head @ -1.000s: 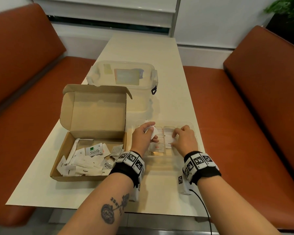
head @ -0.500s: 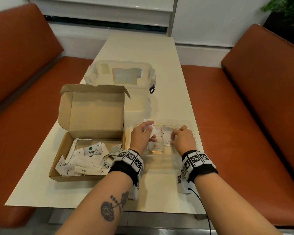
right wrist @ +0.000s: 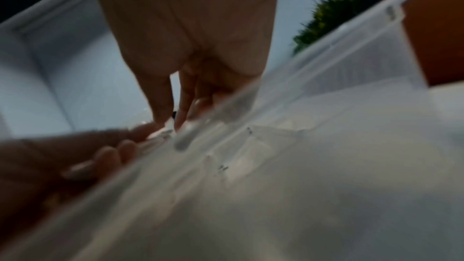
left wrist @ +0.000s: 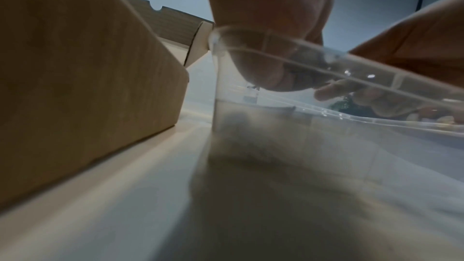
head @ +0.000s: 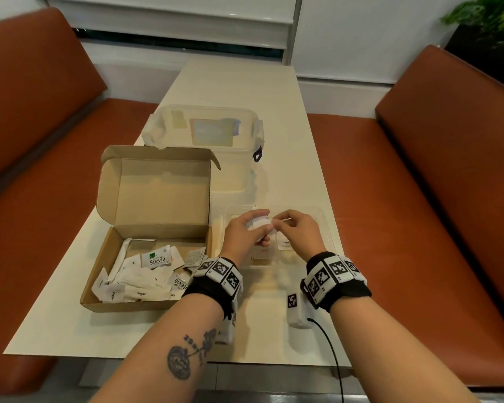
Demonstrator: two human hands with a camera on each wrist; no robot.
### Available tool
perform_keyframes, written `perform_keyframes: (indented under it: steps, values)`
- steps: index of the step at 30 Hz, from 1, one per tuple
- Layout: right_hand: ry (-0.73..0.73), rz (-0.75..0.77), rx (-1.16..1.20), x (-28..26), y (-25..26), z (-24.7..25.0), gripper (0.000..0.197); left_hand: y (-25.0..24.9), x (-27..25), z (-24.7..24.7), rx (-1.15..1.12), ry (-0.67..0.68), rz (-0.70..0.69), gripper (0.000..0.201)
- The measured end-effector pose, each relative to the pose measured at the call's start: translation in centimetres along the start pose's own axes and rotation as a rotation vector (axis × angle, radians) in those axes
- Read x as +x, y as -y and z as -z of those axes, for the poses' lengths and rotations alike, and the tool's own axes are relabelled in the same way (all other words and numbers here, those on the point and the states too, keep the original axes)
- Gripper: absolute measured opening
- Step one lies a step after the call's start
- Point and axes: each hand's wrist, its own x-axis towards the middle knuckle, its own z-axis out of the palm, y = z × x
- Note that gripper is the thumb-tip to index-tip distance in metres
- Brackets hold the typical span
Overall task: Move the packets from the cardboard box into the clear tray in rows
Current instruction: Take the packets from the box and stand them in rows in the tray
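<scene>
The open cardboard box (head: 146, 303) sits at the left with several white packets (head: 146, 274) loose inside. Right of it is the clear tray (head: 325, 222), and two packets (head: 284, 244) lie flat on its floor. My left hand (head: 243, 232) hovers over the tray and grips a small bunch of white packets (head: 261, 225). My right hand (head: 298, 232) meets it, with thumb and forefinger pinching the edge of one packet (head: 282, 220) in that bunch. The wrist views show the tray's rim (left wrist: 351, 70) and wall (right wrist: 339, 62) close below the hands; the right wrist view is blurred.
A large clear storage container (head: 204, 132) with a lid stands behind the box. The box's raised lid (head: 157, 193) is left of the tray. Orange bench seats (head: 419, 228) flank the narrow white table (head: 274, 106). A cable (head: 335, 359) hangs from my right wrist.
My right hand left the packets on the tray floor and moved left and up to the bunch in my left hand, where it now pinches a packet. The left hand rose slightly.
</scene>
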Motion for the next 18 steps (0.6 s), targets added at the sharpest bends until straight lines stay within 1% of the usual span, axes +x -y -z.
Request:
perform_keyframes:
  steps: [2,4,7,10,14,16,18]
  values:
    - [0.042,-0.038,0.084,-0.09,0.25,0.01,0.008,-0.09,-0.1,-0.02,0.006,0.027,0.006,0.033]
    - [0.038,-0.053,0.138,-0.08,0.16,0.2,0.012,-0.16,-0.16,0.02,0.004,0.025,0.005,0.031]
    - [0.041,-0.061,0.177,-0.07,-0.18,0.53,0.019,-0.25,-0.12,0.04,-0.019,-0.008,0.005,0.023]
    - [0.067,-0.064,0.169,0.05,-0.36,0.69,0.024,-0.25,-0.14,0.03,0.013,-0.005,0.005,0.026]
    - [0.077,-0.069,0.161,0.17,-0.33,0.55,0.018,-0.24,-0.19,0.01,0.038,0.01,0.01,0.028]
    - [0.044,-0.067,0.17,0.2,-0.33,0.6,0.01,-0.23,-0.11,0.02,0.032,0.006,0.005,0.029]
    - [-0.006,-0.056,0.18,0.24,-0.38,0.79,0.011,-0.22,0.01,0.03,0.022,-0.005,0.007,0.03]
